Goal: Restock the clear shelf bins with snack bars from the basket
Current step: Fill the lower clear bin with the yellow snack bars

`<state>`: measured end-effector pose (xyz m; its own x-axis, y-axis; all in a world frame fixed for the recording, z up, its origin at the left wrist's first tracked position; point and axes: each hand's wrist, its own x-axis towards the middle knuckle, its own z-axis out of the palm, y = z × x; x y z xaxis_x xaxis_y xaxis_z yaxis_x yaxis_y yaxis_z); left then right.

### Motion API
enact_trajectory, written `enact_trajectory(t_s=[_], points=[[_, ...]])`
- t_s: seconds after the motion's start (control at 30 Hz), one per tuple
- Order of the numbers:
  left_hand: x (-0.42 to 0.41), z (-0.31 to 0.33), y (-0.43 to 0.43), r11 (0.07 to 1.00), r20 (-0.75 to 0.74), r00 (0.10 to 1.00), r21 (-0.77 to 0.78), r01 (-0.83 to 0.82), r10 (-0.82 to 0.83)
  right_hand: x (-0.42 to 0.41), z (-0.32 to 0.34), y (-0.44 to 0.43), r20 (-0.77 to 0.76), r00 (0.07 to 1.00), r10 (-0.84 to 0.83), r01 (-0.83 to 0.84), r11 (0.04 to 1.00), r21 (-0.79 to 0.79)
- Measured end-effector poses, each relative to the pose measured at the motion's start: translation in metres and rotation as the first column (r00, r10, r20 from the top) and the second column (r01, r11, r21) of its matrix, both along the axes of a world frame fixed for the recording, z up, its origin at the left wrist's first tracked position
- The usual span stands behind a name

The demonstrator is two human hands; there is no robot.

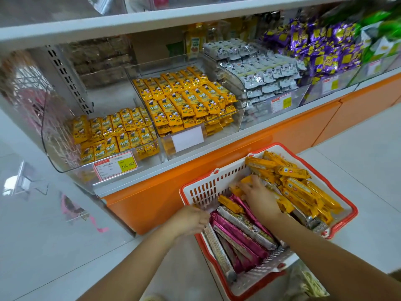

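The basket [206, 187] sits on the floor below the shelf's front edge. The right hand [259, 196] curls its fingers over the yellow snack bars [297, 187]. I cannot tell the left hand [191, 220] fingers' state. Best to gather an aligned stack.

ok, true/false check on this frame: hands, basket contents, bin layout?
1. Both hands are at the basket. True: left hand at its rim, right hand on the yellow bars.
2. The basket holds only yellow bars. False: pink bars lie in it too.
3. The left bin has a price tag reading 15.80. True.
4. The purple packs sit left of the grey packs. False: they are to the right.
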<state>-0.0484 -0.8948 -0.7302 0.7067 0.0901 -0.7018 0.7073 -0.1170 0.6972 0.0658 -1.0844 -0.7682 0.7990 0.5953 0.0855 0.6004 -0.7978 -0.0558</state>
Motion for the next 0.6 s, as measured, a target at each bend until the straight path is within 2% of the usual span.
enact_trajectory(t_s=[0.07, 0.17, 0.23, 0.33, 0.37, 0.4, 0.43, 0.47, 0.53, 0.6], points=[[-0.002, 0.01, -0.002, 0.967, -0.042, 0.99, -0.215, -0.139, 0.134, -0.016, 0.019, 0.004, 0.052, 0.998, 0.04, -0.049, 0.985, 0.168], [0.0, 0.032, -0.003, 0.846, -0.053, 0.954, -0.451, -0.286, 0.294, -0.046, 0.05, 0.01, 0.129, 0.982, 0.14, -0.179, 0.91, 0.375], [0.0, 0.051, -0.002, 0.767, 0.0, 0.919, -0.551, -0.329, 0.395, -0.065, 0.068, 0.012, 0.15, 0.962, 0.229, -0.269, 0.891, 0.366], [-0.008, 0.073, 0.003, 0.721, 0.09, 0.883, -0.618, -0.313, 0.461, -0.078, 0.084, 0.011, 0.1, 0.939, 0.329, -0.34, 0.842, 0.419], [-0.011, 0.079, 0.006, 0.717, 0.114, 0.874, -0.626, -0.306, 0.473, -0.081, 0.095, 0.011, 0.043, 0.944, 0.328, -0.306, 0.816, 0.49], [-0.014, 0.084, 0.01, 0.716, 0.133, 0.865, -0.628, -0.304, 0.484, -0.084, 0.105, 0.011, -0.083, 0.942, 0.326, -0.218, 0.779, 0.588], [-0.018, 0.088, 0.014, 0.718, 0.149, 0.861, -0.63, -0.296, 0.486, -0.087, 0.116, 0.011, -0.248, 0.91, 0.332, -0.069, 0.713, 0.698], [-0.022, 0.092, 0.017, 0.721, 0.162, 0.862, -0.633, -0.283, 0.481, -0.087, 0.126, 0.012, -0.418, 0.839, 0.349, 0.131, 0.616, 0.777], [-0.031, 0.099, 0.023, 0.74, 0.195, 0.876, -0.631, -0.232, 0.441, -0.082, 0.143, 0.016, -0.619, 0.692, 0.371, 0.46, 0.434, 0.775], [-0.038, 0.1, 0.025, 0.757, 0.227, 0.892, -0.631, -0.171, 0.391, -0.076, 0.153, 0.022, -0.7, 0.599, 0.388, 0.599, 0.363, 0.714]])
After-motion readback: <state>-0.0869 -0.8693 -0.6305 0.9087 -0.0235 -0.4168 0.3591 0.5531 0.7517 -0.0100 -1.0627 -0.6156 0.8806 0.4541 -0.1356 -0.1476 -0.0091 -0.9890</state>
